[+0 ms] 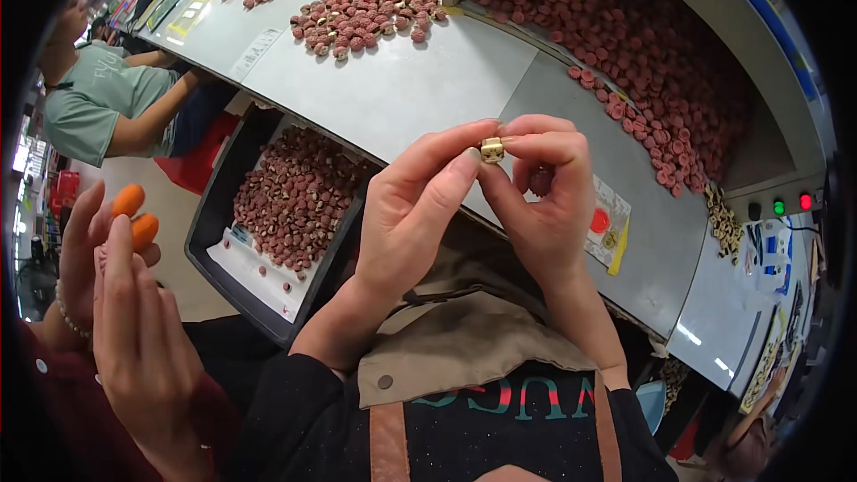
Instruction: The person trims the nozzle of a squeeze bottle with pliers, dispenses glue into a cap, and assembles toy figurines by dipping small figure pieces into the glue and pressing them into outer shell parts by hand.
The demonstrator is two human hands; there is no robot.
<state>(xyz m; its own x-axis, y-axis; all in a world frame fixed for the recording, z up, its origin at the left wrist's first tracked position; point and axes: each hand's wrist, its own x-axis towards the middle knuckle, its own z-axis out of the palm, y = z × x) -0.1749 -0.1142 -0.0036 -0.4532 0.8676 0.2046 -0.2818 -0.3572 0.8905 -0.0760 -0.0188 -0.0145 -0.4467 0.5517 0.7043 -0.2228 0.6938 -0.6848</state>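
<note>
Between the fingertips of both hands I hold a small cream-coloured block (492, 151) with dark marks on its front. My left hand (402, 214) pinches it from the left with thumb and forefinger. From the other side, my right hand (546, 210) pinches it too. A dark reddish round piece (540, 181) is tucked in the curl of my right fingers, partly hidden. Both hands are above the near edge of the grey worktable (464, 76).
Red ridged pieces fill the bin (625, 45) at right. A pile of red-and-cream pieces (366, 13) lies at the far side. A black crate (295, 214) of similar pieces stands left. Close by on the left are another person's hands (134, 312) with orange finger cots.
</note>
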